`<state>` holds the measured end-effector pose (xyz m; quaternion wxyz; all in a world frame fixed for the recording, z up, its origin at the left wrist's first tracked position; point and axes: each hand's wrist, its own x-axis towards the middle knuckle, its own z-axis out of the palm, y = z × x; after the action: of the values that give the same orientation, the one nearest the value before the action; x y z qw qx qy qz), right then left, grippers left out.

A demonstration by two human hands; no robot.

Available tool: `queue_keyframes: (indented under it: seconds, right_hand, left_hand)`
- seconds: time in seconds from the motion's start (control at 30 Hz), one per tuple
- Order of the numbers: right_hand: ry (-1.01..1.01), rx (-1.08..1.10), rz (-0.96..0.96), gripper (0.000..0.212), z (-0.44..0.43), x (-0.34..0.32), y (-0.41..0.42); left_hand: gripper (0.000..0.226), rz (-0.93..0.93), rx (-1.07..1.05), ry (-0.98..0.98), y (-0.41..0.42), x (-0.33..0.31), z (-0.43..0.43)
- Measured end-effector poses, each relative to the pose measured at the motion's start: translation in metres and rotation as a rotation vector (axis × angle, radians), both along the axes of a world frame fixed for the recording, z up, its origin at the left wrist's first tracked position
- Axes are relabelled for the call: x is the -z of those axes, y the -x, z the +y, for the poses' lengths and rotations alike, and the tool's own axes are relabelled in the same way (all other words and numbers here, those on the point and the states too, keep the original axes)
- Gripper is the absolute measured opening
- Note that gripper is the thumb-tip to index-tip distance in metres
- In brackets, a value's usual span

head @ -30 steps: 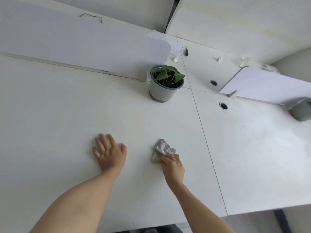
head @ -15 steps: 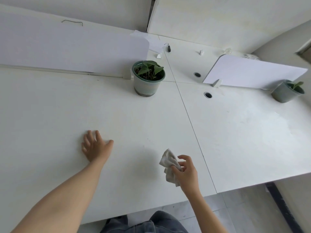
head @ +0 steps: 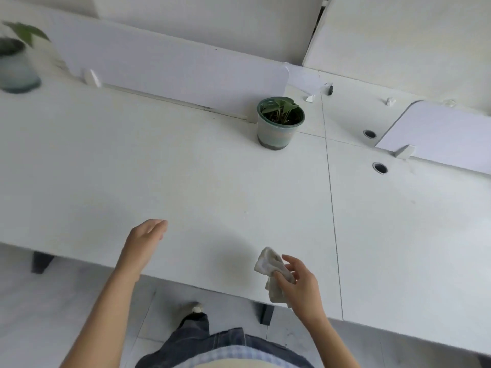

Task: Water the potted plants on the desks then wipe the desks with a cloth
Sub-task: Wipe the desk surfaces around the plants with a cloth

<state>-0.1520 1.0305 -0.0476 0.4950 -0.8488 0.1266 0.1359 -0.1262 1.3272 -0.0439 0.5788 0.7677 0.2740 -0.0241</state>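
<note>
White office, soft even light.
White divider panels (head: 170, 75) on joined tables (head: 186, 168); pale tiled floor (head: 53, 301); off-white walls (head: 398, 35).

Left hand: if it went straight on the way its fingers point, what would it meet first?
Only bare desk lies just ahead. The left hand points roughly at the potted plant by the end of the divider, likely the first thing met, though depth is unclear.

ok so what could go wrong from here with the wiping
1. The right hand only pinches the bunched cloth near the front edge of the desk. If the grip is loose, it could drop to the floor.
2. A wide sweep toward the back could knock the potted plant, which stands free by the divider.
</note>
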Motion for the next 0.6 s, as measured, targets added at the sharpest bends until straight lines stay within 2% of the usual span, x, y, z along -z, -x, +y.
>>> queue_keyframes:
  seconds: [0.1, 0.17, 0.33, 0.43, 0.53, 0.6]
  right_hand:
    - [-0.012, -0.089, -0.020, 0.035, 0.002, -0.001, 0.006]
    - [-0.003, -0.062, -0.055, 0.034, 0.000, -0.004, -0.002]
    - [0.205, -0.102, -0.211, 0.039, 0.011, 0.007, -0.078]
    - [0.329, -0.159, -0.150, 0.043, 0.033, 0.025, -0.115]
    - [0.389, -0.217, -0.076, 0.042, 0.060, 0.038, -0.125]
    - [0.452, -0.312, -0.093, 0.042, 0.078, 0.046, -0.120]
  left_hand:
    - [0.015, 0.065, -0.094, 0.034, 0.058, 0.014, -0.019]
    - [0.020, 0.106, -0.110, 0.032, 0.089, 0.024, -0.032]
    - [0.027, 0.154, -0.131, -0.001, 0.143, 0.032, -0.053]
    - [0.035, 0.215, -0.118, 0.021, 0.176, 0.037, -0.064]
    - [0.036, 0.264, -0.199, 0.013, 0.206, 0.043, -0.070]
    - [0.035, 0.279, -0.259, 0.023, 0.222, 0.050, -0.067]
